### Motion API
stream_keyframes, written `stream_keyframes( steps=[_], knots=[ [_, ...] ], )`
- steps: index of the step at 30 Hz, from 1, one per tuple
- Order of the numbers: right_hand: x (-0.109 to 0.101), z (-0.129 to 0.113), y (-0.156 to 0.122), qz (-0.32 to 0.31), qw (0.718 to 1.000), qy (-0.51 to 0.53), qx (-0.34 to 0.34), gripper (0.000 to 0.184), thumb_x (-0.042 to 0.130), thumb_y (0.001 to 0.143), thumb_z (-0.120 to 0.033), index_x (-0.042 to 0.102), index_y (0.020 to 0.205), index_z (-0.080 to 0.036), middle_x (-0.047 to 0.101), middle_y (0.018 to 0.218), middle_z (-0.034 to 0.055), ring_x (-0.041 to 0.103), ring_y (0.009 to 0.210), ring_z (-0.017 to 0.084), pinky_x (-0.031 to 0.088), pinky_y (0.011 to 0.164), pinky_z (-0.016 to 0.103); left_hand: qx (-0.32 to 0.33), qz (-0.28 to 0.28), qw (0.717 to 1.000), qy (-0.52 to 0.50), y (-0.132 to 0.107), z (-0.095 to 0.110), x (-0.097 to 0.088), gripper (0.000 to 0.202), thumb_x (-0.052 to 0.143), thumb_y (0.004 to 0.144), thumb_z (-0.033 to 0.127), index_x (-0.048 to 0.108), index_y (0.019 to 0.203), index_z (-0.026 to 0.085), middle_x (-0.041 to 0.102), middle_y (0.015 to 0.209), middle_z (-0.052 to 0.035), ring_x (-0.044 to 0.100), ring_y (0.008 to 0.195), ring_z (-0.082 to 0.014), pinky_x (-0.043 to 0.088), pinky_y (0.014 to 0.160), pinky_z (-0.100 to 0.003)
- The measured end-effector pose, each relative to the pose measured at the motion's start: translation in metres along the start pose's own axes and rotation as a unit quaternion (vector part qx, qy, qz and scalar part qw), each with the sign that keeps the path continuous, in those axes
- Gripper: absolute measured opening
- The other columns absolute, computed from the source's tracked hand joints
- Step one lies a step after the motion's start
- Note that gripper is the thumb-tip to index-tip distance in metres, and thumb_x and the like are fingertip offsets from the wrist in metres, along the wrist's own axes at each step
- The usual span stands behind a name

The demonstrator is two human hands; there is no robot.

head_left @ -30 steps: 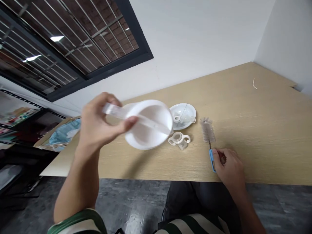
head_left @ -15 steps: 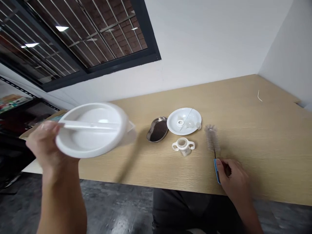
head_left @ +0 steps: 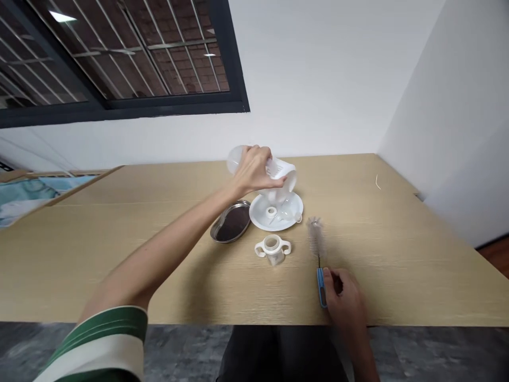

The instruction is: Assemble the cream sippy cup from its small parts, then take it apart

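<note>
My left hand [head_left: 254,168] reaches across to the back of the table, wrapped around a white, partly see-through plastic container [head_left: 280,168]. The container is tilted over a white plate [head_left: 258,220], so its inside is mostly hidden. On that plate lie a white ring [head_left: 271,212] and a clear, teat-like piece [head_left: 285,211]. Low on the right, my right hand [head_left: 348,297] pinches the blue handle of a bottle brush [head_left: 317,239], its bristles pointing away from me. Between brush and plate stands a small cup with two white handles [head_left: 273,248].
A shiny metal kidney dish [head_left: 231,222] touches or nearly touches the plate's left side. Far right on the wooden table [head_left: 397,254] lies a thin white bent tube [head_left: 377,182]. Behind are a white wall and a barred window [head_left: 159,58].
My left hand has swung right and away from me, bringing the container from the left side to above the plate. The view has turned left; my right hand stays on the brush.
</note>
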State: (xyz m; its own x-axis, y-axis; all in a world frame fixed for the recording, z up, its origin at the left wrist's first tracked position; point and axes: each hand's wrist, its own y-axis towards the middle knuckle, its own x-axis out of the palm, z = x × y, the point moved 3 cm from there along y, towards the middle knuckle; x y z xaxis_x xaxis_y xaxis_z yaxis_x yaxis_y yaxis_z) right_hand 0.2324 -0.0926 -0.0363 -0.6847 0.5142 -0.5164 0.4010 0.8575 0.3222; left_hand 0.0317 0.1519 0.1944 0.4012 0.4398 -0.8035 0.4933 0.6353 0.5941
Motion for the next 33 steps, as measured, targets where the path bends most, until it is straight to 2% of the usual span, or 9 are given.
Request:
stream_keyframes(
  steps=[3, 6, 10, 13, 16, 21, 27, 30, 33],
  knots=[
    [0.0, -0.003, 0.0, 0.005, 1.0, 0.005, -0.002, 0.043, 0.05, 0.097, -0.055, 0.063, 0.077, -0.019, 0.063, 0.074, 0.0053, 0.055, 0.073, 0.021, 0.04, 0.07, 0.034, -0.008, -0.037, 0.999, 0.034, -0.009, -0.026, -0.008, 0.051, 0.072, 0.058, 0.056, 0.04, 0.078, 0.023, 0.053, 0.077, -0.0048, 0.054, 0.086, -0.0323, 0.039, 0.091, -0.051],
    [-0.001, -0.005, -0.001, 0.013, 1.0, 0.009, -0.007, 0.041, 0.051, 0.097, -0.053, 0.063, 0.078, -0.019, 0.063, 0.074, 0.0048, 0.055, 0.072, 0.021, 0.04, 0.07, 0.034, -0.032, -0.022, 0.999, 0.023, -0.037, -0.038, -0.036, 0.052, 0.075, 0.056, 0.056, 0.042, 0.078, 0.023, 0.051, 0.073, -0.0025, 0.053, 0.077, -0.0285, 0.041, 0.087, -0.049],
    [-0.002, -0.004, -0.002, 0.005, 1.0, -0.002, -0.005, 0.042, 0.051, 0.097, -0.054, 0.064, 0.079, -0.019, 0.063, 0.074, 0.0044, 0.055, 0.071, 0.02, 0.04, 0.07, 0.034, -0.053, 0.008, 0.998, -0.041, -0.06, -0.015, -0.063, 0.045, 0.073, 0.062, 0.053, 0.045, 0.079, 0.023, 0.051, 0.071, 0.0, 0.05, 0.065, -0.0221, 0.042, 0.074, -0.043],
    [-0.005, -0.001, -0.002, -0.004, 1.0, -0.021, 0.013, 0.044, 0.052, 0.096, -0.057, 0.065, 0.081, -0.018, 0.065, 0.076, 0.0049, 0.056, 0.071, 0.02, 0.041, 0.069, 0.033, 0.002, 0.019, 0.998, -0.062, -0.047, 0.019, -0.05, 0.052, 0.078, 0.058, 0.055, 0.042, 0.078, 0.023, 0.053, 0.074, -0.0006, 0.053, 0.072, -0.0239, 0.043, 0.08, -0.044],
    [-0.01, 0.002, 0.0, -0.015, 0.999, -0.045, 0.02, 0.047, 0.052, 0.095, -0.06, 0.067, 0.081, -0.018, 0.066, 0.077, 0.0058, 0.057, 0.07, 0.02, 0.042, 0.068, 0.032, 0.012, 0.009, 0.998, -0.066, -0.016, 0.036, -0.021, 0.056, 0.081, 0.057, 0.058, 0.045, 0.081, 0.023, 0.055, 0.079, -0.0018, 0.057, 0.082, -0.0289, 0.042, 0.088, -0.049],
    [-0.017, 0.002, 0.002, -0.014, 0.997, -0.072, 0.025, 0.051, 0.051, 0.094, -0.063, 0.067, 0.081, -0.017, 0.066, 0.076, 0.0071, 0.056, 0.068, 0.02, 0.042, 0.067, 0.033, 0.032, -0.05, 0.996, -0.064, 0.008, 0.012, 0.01, 0.051, 0.083, 0.06, 0.052, 0.055, 0.088, 0.019, 0.057, 0.088, -0.0078, 0.055, 0.101, -0.0401, 0.033, 0.099, -0.057],
    [-0.015, 0.003, 0.002, -0.012, 0.997, -0.061, 0.039, 0.056, 0.05, 0.09, -0.069, 0.067, 0.079, -0.017, 0.066, 0.074, 0.0073, 0.056, 0.068, 0.021, 0.042, 0.067, 0.033, -0.023, -0.06, 0.998, -0.006, -0.025, -0.02, -0.014, 0.047, 0.082, 0.059, 0.047, 0.056, 0.085, 0.018, 0.056, 0.08, -0.0069, 0.056, 0.094, -0.0405, 0.035, 0.095, -0.056],
    [-0.015, 0.003, 0.003, -0.018, 0.996, -0.063, 0.053, 0.054, 0.051, 0.09, -0.068, 0.068, 0.08, -0.018, 0.066, 0.074, 0.0061, 0.056, 0.068, 0.021, 0.042, 0.067, 0.033, -0.041, -0.046, 0.998, -0.023, -0.032, -0.006, -0.027, 0.047, 0.081, 0.061, 0.052, 0.056, 0.082, 0.018, 0.055, 0.075, -0.005, 0.058, 0.085, -0.0357, 0.039, 0.09, -0.051],
    [-0.017, 0.003, 0.005, -0.028, 0.995, -0.068, 0.064, 0.052, 0.052, 0.09, -0.067, 0.069, 0.083, -0.018, 0.066, 0.074, 0.0052, 0.057, 0.069, 0.021, 0.044, 0.068, 0.032, -0.021, -0.035, 0.998, -0.056, -0.023, 0.021, -0.025, 0.049, 0.081, 0.064, 0.054, 0.058, 0.084, 0.016, 0.058, 0.076, -0.0066, 0.059, 0.083, -0.0346, 0.04, 0.087, -0.05]
  ],
)
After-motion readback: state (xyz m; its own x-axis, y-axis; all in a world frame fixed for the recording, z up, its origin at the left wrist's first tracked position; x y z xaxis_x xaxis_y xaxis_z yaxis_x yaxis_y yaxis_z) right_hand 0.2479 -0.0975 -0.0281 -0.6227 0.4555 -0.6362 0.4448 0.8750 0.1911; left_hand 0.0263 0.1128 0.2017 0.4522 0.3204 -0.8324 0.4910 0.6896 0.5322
